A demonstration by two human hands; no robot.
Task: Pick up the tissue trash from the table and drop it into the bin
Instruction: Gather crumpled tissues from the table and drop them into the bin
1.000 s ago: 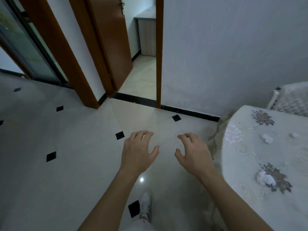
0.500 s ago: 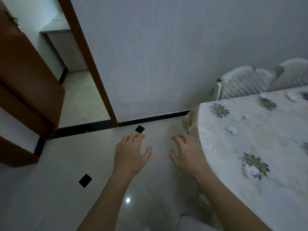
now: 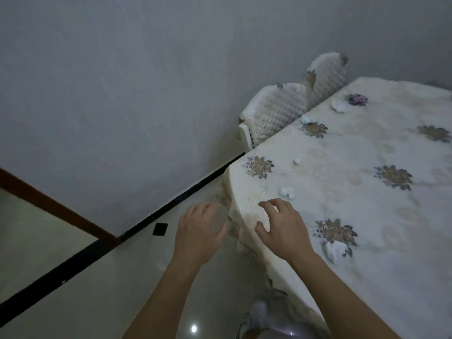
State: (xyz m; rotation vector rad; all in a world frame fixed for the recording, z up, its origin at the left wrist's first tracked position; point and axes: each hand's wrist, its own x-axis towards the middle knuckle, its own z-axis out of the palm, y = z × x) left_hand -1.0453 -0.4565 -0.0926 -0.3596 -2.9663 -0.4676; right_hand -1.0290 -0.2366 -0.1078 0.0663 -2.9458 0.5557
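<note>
Several crumpled white tissues lie on the table's flowered cloth [image 3: 367, 196]: one tissue [image 3: 287, 191] just beyond my right fingertips, a larger tissue [image 3: 336, 250] to the right of my right wrist, a tiny tissue [image 3: 297, 161] further in, and more tissues [image 3: 338, 105] near the far edge. My right hand [image 3: 283, 228] hovers over the table's near corner, fingers loosely spread, holding nothing. My left hand [image 3: 197, 231] hangs over the floor beside the table, relaxed and empty. No bin is in view.
Two chairs with quilted white covers [image 3: 276, 111] stand against the grey wall at the table's far side. The tiled floor [image 3: 97, 289] with a black skirting line lies to the left. A brown door frame [image 3: 49, 206] is at lower left. My shoe [image 3: 256, 314] shows below.
The view has swung right from the doorway toward the table. The table now fills the right side, and my right hand has come over its corner near a tissue.
</note>
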